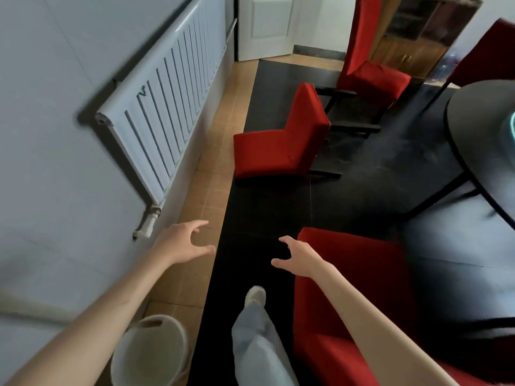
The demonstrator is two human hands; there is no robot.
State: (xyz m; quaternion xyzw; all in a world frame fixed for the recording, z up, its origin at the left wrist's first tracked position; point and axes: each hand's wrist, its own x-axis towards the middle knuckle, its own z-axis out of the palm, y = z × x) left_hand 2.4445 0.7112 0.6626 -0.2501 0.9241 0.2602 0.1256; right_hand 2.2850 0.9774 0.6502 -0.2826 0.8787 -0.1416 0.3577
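Note:
Both my arms reach forward over the floor. My left hand [185,242] hangs above the edge between tan tiles and black floor, fingers spread and loosely bent, holding nothing. My right hand [296,254] is a little to the right, fingers spread the same way, empty, just left of the near red chair [359,277]. A red chair [281,140] lies tipped over on the black floor ahead. My leg in light jeans and a pale shoe [255,296] steps forward below the hands.
A white radiator [164,107] runs along the left wall. A pale bucket [150,349] stands at the bottom left. Further red chairs [370,65] and a dark round table [479,135] fill the right. A white door [266,26] is at the far end.

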